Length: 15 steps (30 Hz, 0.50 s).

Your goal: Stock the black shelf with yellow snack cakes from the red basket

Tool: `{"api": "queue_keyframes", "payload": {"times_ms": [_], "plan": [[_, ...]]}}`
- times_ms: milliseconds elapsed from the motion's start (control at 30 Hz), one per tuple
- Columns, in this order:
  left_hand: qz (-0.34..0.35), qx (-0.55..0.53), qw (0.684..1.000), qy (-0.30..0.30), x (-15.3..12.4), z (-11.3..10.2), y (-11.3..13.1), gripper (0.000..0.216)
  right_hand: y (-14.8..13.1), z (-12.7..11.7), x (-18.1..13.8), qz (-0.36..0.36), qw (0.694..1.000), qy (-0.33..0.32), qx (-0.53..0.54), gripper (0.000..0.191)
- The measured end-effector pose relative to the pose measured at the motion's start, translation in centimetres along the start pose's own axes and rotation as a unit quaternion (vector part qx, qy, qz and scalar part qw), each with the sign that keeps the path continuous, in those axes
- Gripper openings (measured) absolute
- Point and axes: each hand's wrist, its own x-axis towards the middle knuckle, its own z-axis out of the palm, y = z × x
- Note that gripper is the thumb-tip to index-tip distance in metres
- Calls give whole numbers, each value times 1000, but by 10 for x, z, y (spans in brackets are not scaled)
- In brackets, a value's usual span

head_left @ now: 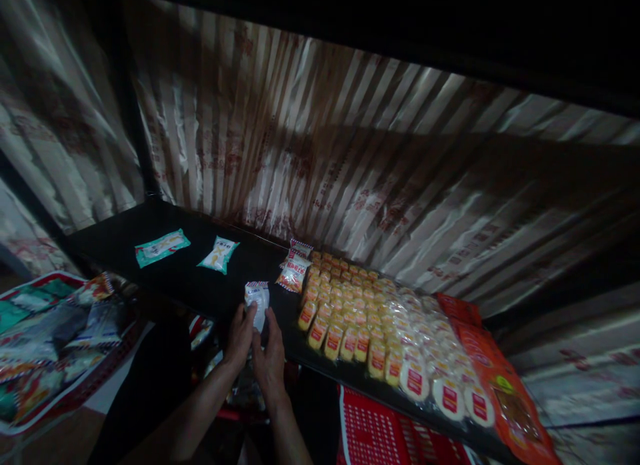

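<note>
Both my hands are raised at the front edge of a black shelf (pixel 165 268). My left hand (pixel 239 336) and my right hand (pixel 270 358) together pinch a small white snack packet (pixel 257 301) with a red-striped top edge, held upright just above the shelf's edge. To the right of it lie rows of several yellow-and-red snack packets (pixel 345 318) and round white packets with red labels (pixel 440 378). Two red-and-white packets (pixel 295 268) lie just behind the held one.
Two green-and-white packets (pixel 161 246) (pixel 219 254) lie flat on the left of the shelf. Orange packets (pixel 500 378) line the right end. A red-rimmed tray of mixed snack packets (pixel 45 345) stands lower left; a red plastic basket (pixel 385 431) sits below the shelf. Striped wrapped walls surround.
</note>
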Motion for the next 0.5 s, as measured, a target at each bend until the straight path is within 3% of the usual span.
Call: {"api": "queue_keyframes", "payload": {"times_ms": [500], "plan": [[56,5,998,-21,-6,10,5,42,-16,-15,18,138,985,-15,105,59]]}}
